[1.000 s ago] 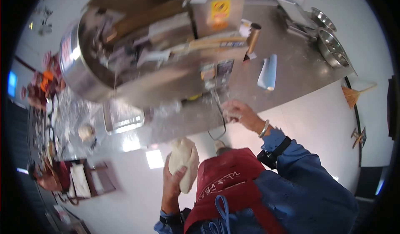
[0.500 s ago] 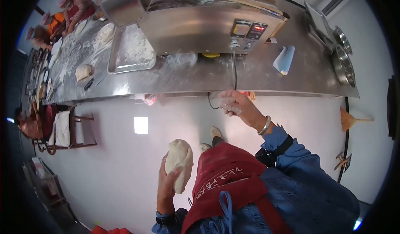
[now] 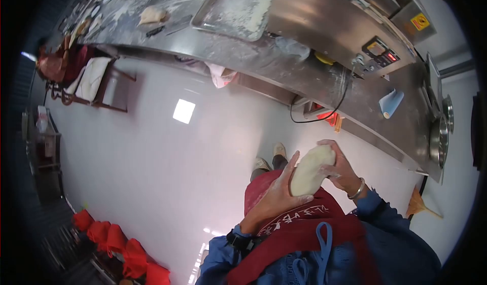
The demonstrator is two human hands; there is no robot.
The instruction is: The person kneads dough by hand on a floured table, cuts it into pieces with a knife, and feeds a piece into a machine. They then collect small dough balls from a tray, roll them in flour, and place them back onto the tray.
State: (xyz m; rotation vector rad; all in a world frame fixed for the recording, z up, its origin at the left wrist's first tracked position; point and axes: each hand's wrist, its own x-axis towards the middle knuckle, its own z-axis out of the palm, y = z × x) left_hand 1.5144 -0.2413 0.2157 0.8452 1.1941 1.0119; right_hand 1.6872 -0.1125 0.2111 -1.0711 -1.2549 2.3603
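Head view: your fingers all meet on one oblong lump of dough (image 3: 311,171), and it sits between your two hands in front of your body. Your left hand (image 3: 280,192) cups its near-left end, fairly wide open to fit the bulk, with the thumb along the lower edge and the other fingers (image 3: 290,170) laid up the left side. Your right hand (image 3: 345,171) curves around the far-right end, its thumb across the upper face. Neither hand is nearer, as both are touching it. The lump's long axis slants from your left palm up and away toward your right fingertips, so it lies to the right of your left hand and to the left of your right. A bracelet (image 3: 358,189) circles your right wrist, and your red apron (image 3: 259,196) is just below the lump.

Farther out, beyond your shoes (image 3: 279,149), the steel tabletop (image 3: 231,57) runs across, well apart from the dough. On it are a floured tray (image 3: 225,33), a smaller dough ball (image 3: 152,15) to the left, a steel machine (image 3: 314,19) with a lit panel, and a blue roll (image 3: 390,104) to the right.
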